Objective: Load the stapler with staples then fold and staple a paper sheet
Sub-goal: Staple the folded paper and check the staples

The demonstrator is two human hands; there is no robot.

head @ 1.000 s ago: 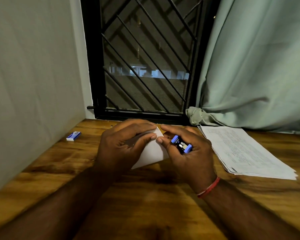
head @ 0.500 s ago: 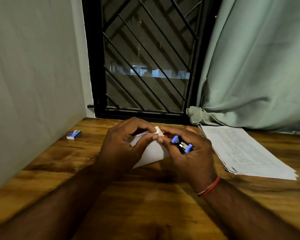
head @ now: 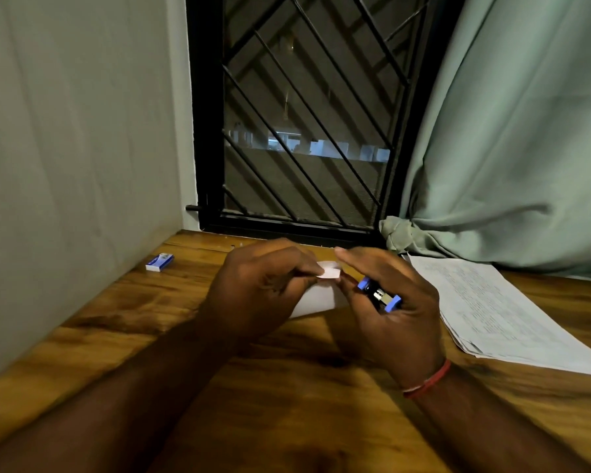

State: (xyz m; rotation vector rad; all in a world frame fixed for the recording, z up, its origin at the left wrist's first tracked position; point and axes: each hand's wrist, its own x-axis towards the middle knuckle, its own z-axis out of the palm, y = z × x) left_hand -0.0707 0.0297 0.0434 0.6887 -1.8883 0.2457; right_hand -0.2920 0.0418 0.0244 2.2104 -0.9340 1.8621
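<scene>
Now, paper (head: 318, 298) folded; stapling seems left.
My left hand (head: 260, 288) pinches its corner; right hand (head: 389, 322) curls round the stapler (head: 379, 297).

Wooden desk (head: 304, 404), barred dark window (head: 304, 131), green curtain (head: 509, 148), plain wall (head: 75, 148).

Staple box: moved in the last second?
No. The staple box keeps its spot on the table beside the left wall, short of the window frame.

Folded white paper (head: 318, 298), blue stapler (head: 379, 297) just right, staple box (head: 159, 262) left
</scene>
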